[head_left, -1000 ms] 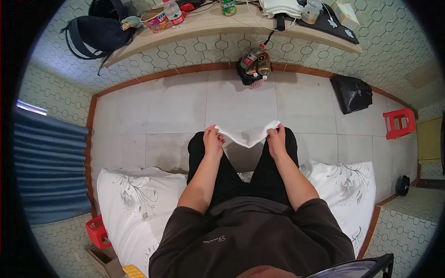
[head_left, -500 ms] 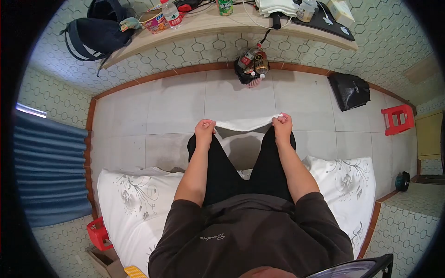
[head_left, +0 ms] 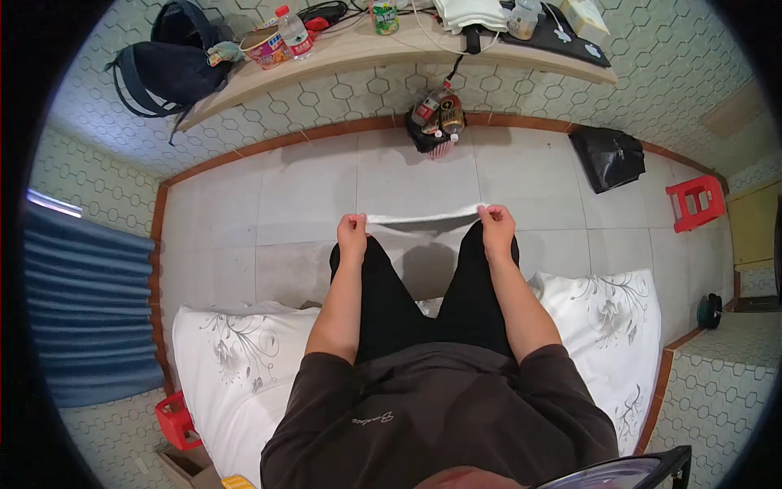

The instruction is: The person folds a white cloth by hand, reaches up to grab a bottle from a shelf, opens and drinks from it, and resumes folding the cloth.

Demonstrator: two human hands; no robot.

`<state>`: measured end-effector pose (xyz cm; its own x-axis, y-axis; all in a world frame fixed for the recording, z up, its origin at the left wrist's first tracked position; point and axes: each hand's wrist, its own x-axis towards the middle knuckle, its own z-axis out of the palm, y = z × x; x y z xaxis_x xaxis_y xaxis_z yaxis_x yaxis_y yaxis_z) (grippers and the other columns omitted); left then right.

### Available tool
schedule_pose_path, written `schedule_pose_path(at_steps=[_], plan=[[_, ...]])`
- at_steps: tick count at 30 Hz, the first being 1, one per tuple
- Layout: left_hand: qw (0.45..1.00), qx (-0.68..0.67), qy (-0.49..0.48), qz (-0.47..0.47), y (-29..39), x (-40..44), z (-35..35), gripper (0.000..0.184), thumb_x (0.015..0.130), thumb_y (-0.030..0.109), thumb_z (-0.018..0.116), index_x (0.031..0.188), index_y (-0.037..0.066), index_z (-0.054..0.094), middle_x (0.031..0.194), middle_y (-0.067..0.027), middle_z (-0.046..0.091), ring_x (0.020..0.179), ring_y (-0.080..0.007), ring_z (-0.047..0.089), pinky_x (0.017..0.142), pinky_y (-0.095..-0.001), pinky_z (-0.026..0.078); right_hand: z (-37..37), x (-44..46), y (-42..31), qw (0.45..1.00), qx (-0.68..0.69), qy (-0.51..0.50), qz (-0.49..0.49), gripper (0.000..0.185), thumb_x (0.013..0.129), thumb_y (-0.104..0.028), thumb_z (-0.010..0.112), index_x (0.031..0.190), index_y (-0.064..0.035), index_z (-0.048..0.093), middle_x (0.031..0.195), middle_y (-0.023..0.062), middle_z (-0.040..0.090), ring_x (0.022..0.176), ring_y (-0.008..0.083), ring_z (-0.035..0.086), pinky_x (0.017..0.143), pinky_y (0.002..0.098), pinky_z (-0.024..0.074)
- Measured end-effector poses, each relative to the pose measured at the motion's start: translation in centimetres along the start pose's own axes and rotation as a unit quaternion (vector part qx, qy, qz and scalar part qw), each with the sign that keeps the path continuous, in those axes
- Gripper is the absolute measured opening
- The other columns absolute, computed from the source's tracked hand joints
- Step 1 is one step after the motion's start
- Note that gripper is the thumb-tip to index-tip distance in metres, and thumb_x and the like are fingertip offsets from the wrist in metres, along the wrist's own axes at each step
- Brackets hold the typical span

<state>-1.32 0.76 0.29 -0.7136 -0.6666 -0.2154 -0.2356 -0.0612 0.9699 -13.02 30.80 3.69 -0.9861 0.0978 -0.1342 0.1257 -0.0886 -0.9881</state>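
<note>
A white cloth (head_left: 423, 217), which looks like a towel, stretches between my hands above my knees. My left hand (head_left: 352, 235) pinches its left end, and my right hand (head_left: 496, 226) pinches the right end. From above I see mostly the cloth's top edge, with a shaded fold below it; the rest is hard to make out. Both hands hover around the knees of my black trousers (head_left: 399, 310).
I sit on a bed with a white flowered sheet (head_left: 220, 367). Ahead, a wall shelf (head_left: 342, 72) carries a backpack, bottles and folded white cloths (head_left: 476, 15). Below it stands a bin with bottles (head_left: 440, 122). A black bag (head_left: 607, 159) and red stool (head_left: 695, 204) are right.
The white cloth has gone from sagging in the middle to nearly straight. My left hand has shifted slightly left, and the camera view has tilted a little.
</note>
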Motion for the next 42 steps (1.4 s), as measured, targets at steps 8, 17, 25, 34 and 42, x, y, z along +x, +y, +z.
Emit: schedule_pose_path(at_steps=[8, 17, 25, 34, 42], plan=[[0.989, 0.094, 0.03, 0.109, -2.6, 2.2, -0.7, 0.016, 0.094, 0.018, 0.06, 0.093, 0.002, 0.055, 0.083, -0.0083, 0.059, 0.074, -0.0136, 0.052, 0.069, -0.0265, 0.047, -0.6, 1.0, 0.3, 0.96, -0.242, -0.004, -0.138, 0.013, 0.088, -0.014, 0.064, 0.088, -0.0027, 0.057, 0.075, 0.0069, 0.059, 0.065, 0.0175, 0.054, 0.065, 0.0286, 0.0464], [0.991, -0.128, 0.023, 0.019, -1.1, 1.0, -1.7, 0.011, 0.094, 0.014, 0.057, 0.096, 0.004, 0.055, 0.089, -0.0087, 0.058, 0.08, -0.0157, 0.051, 0.075, -0.0257, 0.043, 0.2, 0.7, -0.6, 0.971, -0.195, -0.097, -0.097, 0.012, 0.09, -0.012, 0.059, 0.098, -0.0029, 0.06, 0.076, 0.0067, 0.058, 0.065, 0.0183, 0.053, 0.064, 0.0305, 0.0454], [0.964, -0.257, -0.025, -0.062, -1.3, 2.5, -1.6, 0.019, 0.091, 0.006, 0.059, 0.11, 0.0, 0.059, 0.101, -0.0128, 0.061, 0.095, -0.0198, 0.056, 0.085, -0.0268, 0.045, 0.3, 2.9, 2.1, 0.987, 0.021, -0.14, 0.074, 0.019, 0.089, -0.005, 0.057, 0.108, -0.0019, 0.06, 0.085, 0.0067, 0.06, 0.075, 0.0174, 0.054, 0.072, 0.0284, 0.0447], [0.966, -0.243, -0.054, -0.078, -1.4, 2.8, -1.9, 0.04, 0.089, 0.003, 0.055, 0.128, -0.005, 0.054, 0.118, -0.0182, 0.061, 0.109, -0.0242, 0.056, 0.094, -0.0294, 0.043, -0.6, 4.1, 4.0, 0.986, 0.091, -0.11, 0.085, 0.032, 0.086, 0.006, 0.051, 0.116, 0.0006, 0.062, 0.107, 0.0124, 0.062, 0.098, 0.0182, 0.055, 0.088, 0.0256, 0.0413], [0.96, -0.259, -0.084, -0.063, -1.6, 2.8, -1.6, 0.049, 0.081, -0.006, 0.049, 0.13, -0.003, 0.056, 0.126, -0.019, 0.057, 0.111, -0.0247, 0.055, 0.097, -0.0281, 0.04, 0.2, 2.7, 2.5, 0.993, 0.055, -0.091, 0.06, 0.044, 0.084, 0.01, 0.043, 0.124, 0.0014, 0.06, 0.118, 0.0127, 0.062, 0.106, 0.0203, 0.055, 0.094, 0.0253, 0.0398]])
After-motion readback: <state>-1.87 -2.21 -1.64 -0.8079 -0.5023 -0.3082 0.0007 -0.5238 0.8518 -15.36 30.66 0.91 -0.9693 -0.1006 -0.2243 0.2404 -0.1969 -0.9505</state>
